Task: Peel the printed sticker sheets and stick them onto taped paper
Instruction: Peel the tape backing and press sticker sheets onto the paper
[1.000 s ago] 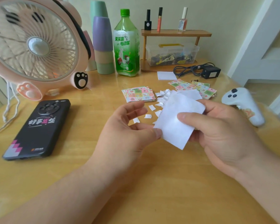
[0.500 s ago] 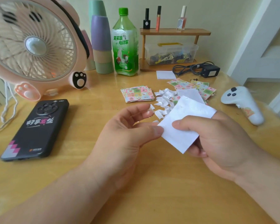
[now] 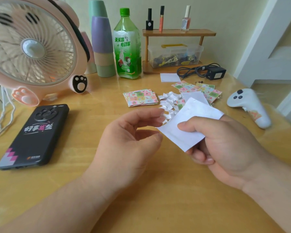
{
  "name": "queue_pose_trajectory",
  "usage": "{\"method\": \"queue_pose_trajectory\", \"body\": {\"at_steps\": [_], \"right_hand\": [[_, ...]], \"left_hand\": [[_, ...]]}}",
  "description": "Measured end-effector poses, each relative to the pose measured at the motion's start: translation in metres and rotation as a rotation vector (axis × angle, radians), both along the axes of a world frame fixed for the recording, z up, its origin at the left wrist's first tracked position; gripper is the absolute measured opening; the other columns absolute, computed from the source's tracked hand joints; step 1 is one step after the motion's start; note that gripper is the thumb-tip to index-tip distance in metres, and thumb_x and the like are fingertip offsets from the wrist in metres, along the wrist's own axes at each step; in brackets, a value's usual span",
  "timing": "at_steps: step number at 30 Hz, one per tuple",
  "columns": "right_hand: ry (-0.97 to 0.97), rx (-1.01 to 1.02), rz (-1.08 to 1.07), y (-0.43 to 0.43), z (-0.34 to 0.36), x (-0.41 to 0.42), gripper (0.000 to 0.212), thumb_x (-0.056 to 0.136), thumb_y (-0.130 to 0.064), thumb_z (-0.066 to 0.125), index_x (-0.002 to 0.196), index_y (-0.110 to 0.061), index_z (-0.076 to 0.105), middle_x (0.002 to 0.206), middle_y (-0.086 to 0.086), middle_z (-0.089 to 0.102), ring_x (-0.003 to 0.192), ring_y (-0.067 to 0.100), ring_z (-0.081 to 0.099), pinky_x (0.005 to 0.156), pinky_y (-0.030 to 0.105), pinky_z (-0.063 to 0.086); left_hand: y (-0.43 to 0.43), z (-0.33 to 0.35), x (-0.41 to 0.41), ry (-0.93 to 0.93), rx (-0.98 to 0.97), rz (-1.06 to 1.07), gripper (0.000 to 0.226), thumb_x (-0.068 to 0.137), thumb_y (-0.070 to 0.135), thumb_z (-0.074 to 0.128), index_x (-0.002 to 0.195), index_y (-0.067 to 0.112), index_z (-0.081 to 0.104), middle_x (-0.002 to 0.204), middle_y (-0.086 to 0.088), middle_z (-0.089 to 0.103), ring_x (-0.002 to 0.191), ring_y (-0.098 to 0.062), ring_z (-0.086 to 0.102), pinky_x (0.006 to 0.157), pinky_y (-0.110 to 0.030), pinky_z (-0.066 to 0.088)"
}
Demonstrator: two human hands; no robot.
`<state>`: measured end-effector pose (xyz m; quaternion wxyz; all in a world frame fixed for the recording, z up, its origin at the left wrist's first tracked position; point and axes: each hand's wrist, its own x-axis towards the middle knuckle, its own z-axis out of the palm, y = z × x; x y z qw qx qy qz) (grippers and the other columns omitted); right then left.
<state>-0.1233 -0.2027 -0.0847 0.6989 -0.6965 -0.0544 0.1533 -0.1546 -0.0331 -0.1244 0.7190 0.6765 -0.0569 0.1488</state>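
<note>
Head view showed, nearest, the right hand [image 3: 225, 145] pinching a white sheet [image 3: 190, 118] between thumb and curled fingers, raised above the table [image 3: 158, 182]. The left hand [image 3: 124, 140] stood just beside the sheet's left corner, thumb and forefinger parted, holding nothing visible. The sheet was judged very light, thin and limp, liable to crease or tear. It is best taken at a corner with fingertip and nail to start the peel. Beyond lay torn white scraps [image 3: 168, 101], a stack of printed sticker sheets [image 3: 141, 98] to their left, and more printed sheets [image 3: 200, 89] farther right.
</note>
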Motion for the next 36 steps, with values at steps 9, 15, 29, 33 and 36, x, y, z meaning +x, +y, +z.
{"method": "queue_pose_trajectory", "body": {"at_steps": [9,15,29,33,36], "right_hand": [[0.016,-0.011,0.013,-0.0005,-0.0021,-0.0005,0.027,0.082,-0.009,0.063,0.057,-0.015,0.069,0.052,0.015,0.052,0.039,0.02,0.033,0.037,0.02,0.023],[0.054,0.014,0.05,0.0003,-0.0006,-0.0003,0.03,0.082,-0.009,0.063,0.056,-0.02,0.07,0.053,0.015,0.052,0.041,0.021,0.032,0.043,0.024,0.015],[0.051,0.016,0.05,-0.0002,-0.0014,0.0012,0.027,0.083,-0.008,0.063,0.057,-0.016,0.069,0.053,0.019,0.054,0.041,0.022,0.031,0.044,0.026,0.014],[0.048,0.01,0.057,0.0,-0.0011,0.0013,0.028,0.083,-0.009,0.062,0.057,-0.018,0.07,0.054,0.018,0.054,0.042,0.022,0.032,0.044,0.026,0.013],[0.048,0.002,0.059,0.0005,-0.0011,0.0015,0.029,0.083,-0.009,0.062,0.056,-0.019,0.07,0.053,0.018,0.053,0.041,0.021,0.031,0.044,0.026,0.013]], "left_hand": [[-0.0011,0.0024,-0.0019,-0.023,0.049,-0.027,0.032,0.074,0.004,0.072,0.102,0.019,0.075,0.098,0.003,0.076,0.094,-0.015,0.071,0.081,-0.023,0.054],[-0.0012,0.0016,-0.0018,-0.04,0.097,-0.022,0.03,0.076,0.005,0.071,0.102,0.018,0.075,0.099,0.006,0.077,0.096,-0.013,0.071,0.081,-0.023,0.054],[-0.0014,0.0018,-0.0029,-0.076,0.158,0.004,0.029,0.076,0.004,0.069,0.099,0.021,0.076,0.095,0.008,0.077,0.091,-0.011,0.071,0.077,-0.018,0.052],[-0.0016,0.0018,-0.0028,-0.082,0.179,0.017,0.029,0.076,0.004,0.069,0.098,0.021,0.076,0.094,0.009,0.077,0.091,-0.01,0.071,0.077,-0.017,0.052],[-0.002,0.0022,-0.0031,-0.094,0.208,0.03,0.027,0.076,0.005,0.069,0.097,0.022,0.076,0.095,0.008,0.077,0.093,-0.011,0.071,0.077,-0.016,0.052]]}}
